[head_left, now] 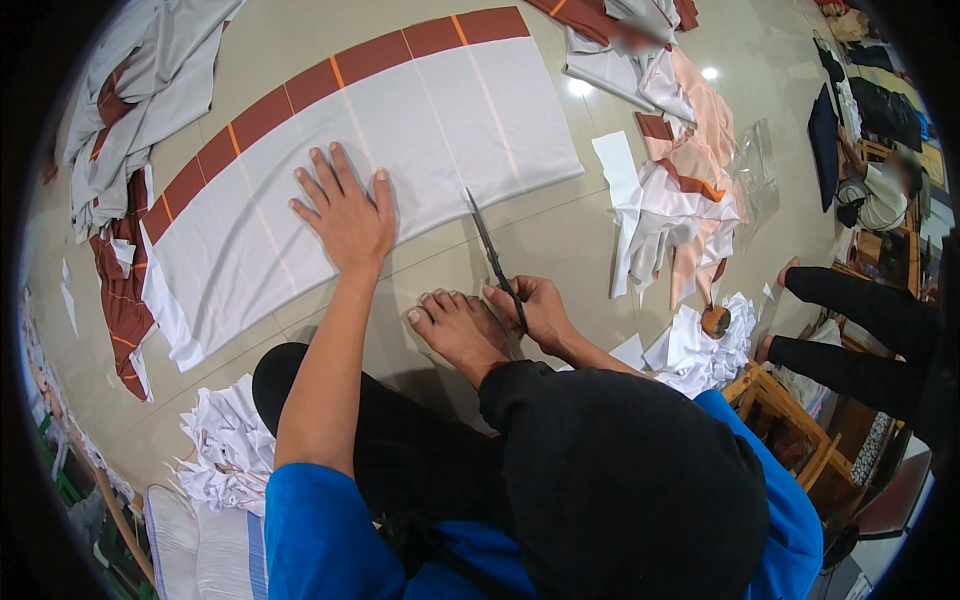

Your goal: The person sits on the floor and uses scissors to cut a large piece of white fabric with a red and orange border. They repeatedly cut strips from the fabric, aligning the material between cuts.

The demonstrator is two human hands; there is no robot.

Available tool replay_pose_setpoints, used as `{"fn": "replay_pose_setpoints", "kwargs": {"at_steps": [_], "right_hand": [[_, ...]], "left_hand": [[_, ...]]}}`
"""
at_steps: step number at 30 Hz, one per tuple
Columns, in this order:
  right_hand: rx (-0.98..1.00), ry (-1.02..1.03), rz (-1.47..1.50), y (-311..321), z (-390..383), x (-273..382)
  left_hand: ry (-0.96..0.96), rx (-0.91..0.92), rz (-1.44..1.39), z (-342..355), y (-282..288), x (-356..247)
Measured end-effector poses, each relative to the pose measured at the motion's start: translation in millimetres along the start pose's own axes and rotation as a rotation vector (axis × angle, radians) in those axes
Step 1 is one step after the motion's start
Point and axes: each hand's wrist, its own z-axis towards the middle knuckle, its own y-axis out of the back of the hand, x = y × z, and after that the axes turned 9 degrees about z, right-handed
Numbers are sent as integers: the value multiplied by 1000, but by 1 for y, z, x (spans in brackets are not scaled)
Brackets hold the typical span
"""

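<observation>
- One heap of white scraps (225, 430) lies near left on the tiled floor (570, 240).
- Farther on, to the right, the person's bare foot (460, 330) rests on the tiles.
- Just right of it, the right hand (540, 312) has its fingers clamped on black scissors (491, 250), tips at the white cloth's near edge.
- Beyond, the left hand (350, 215) lies flat, fingers spread apart, on the white cloth (430, 140), which is laid out on the floor.
- A brown band (312, 88) with orange stripes forms its far edge.
- Peach fabric (700, 95) lies far right.
</observation>
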Motion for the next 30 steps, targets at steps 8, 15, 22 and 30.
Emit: {"fn": "replay_pose_setpoints", "kwargs": {"at_steps": [8,15,22,30], "right_hand": [[-11,24,-9,0,2,-7],[-9,33,12,1,4,-12],[-11,27,-7,2,12,-5],[-12,-6,12,-5,14,17]], "left_hand": [[2,9,-2,1,2,-1],[5,6,10,0,1,0],[0,10,-3,1,2,-2],[10,23,4,0,1,0]]}}
